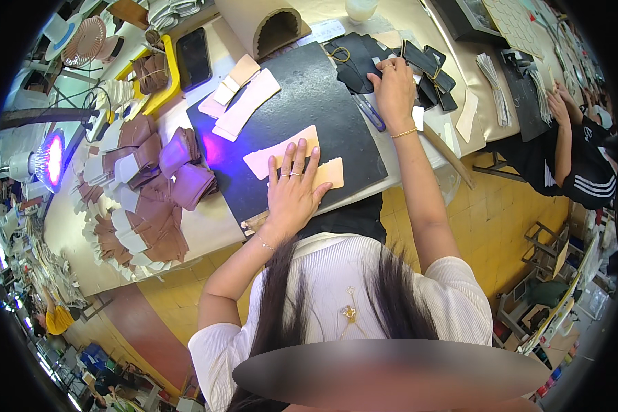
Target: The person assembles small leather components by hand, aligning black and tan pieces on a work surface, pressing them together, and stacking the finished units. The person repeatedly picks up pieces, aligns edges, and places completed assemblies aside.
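My left hand lies flat, fingers stretched, on pale pink leather-like pieces on a black board. One tan-edged piece shows beside its thumb. My right hand is stretched to the back right, over flat black pieces and a tied black bundle. Its thumb stands apart from the bent fingers, and the fingertips are at the black pieces; no grip is visible. More pink strips lie crossed at the board's back, with a folded tan piece on them.
Brown pieces are heaped at left beside a lit lamp. Behind are a yellow tray, a phone and a hollow tan roll. Dark-handled scissors and a wooden stick lie at right. Another person works farther right.
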`<state>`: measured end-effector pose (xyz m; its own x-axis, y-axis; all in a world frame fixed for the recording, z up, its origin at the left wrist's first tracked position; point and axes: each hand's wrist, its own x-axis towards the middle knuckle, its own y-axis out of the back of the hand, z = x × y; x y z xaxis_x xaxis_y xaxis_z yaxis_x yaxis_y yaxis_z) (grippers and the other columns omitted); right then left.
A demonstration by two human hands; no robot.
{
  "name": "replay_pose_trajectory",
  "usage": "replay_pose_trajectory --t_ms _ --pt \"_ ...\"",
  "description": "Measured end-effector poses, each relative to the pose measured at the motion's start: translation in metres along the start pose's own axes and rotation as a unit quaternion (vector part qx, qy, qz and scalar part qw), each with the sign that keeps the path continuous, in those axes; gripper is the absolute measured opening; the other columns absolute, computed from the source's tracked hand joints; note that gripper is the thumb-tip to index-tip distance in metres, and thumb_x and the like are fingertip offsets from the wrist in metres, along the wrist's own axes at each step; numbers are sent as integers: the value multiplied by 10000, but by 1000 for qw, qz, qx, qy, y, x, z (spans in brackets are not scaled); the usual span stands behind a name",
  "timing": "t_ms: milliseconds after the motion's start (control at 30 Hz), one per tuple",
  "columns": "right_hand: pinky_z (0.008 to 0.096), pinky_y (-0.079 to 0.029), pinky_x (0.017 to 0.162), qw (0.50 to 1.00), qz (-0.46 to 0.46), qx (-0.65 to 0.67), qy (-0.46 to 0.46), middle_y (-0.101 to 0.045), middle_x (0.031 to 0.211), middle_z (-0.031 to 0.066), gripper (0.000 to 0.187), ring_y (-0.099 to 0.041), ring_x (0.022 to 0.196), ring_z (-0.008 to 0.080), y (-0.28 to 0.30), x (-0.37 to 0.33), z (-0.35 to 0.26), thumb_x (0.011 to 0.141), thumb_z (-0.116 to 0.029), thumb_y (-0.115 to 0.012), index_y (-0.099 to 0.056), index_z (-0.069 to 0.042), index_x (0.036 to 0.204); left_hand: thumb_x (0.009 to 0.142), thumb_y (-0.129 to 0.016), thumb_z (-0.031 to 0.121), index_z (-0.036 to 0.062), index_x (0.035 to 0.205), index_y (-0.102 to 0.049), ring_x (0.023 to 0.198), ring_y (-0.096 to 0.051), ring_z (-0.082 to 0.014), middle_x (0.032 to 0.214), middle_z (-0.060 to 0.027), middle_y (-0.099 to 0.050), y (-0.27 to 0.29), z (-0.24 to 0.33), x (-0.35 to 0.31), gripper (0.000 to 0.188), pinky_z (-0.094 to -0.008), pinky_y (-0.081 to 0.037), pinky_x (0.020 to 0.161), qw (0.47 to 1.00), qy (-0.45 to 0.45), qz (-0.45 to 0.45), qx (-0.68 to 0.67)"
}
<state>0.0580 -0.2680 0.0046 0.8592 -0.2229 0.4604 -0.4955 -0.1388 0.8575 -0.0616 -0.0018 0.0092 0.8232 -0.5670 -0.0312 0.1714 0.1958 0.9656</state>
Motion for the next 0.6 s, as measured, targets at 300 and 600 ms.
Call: replay_pose_trajectory --t_ms 300,600 --pt "302 -523 733 922 -72 330 -186 -697 926 115 352 -675 797 183 35 29 13 855 -264 -736 -621 -9 1069 888 -694 279 83 1488 -381 1463 -224 -396 1597 -208 -207 33 8 16 704 -528 -217 1163 974 -48 115 -189" --pt "277 -502 866 742 -426 517 -21 -645 1191 97 459 -627 994 140 166 -42 -49 862 -111 -739 -584 -14 1283 675 -874 173 56 1278 -581 1089 -584 -314 1301 -169 -527 66 27 8 681 -400 -515 883 917 -111 216 -316"
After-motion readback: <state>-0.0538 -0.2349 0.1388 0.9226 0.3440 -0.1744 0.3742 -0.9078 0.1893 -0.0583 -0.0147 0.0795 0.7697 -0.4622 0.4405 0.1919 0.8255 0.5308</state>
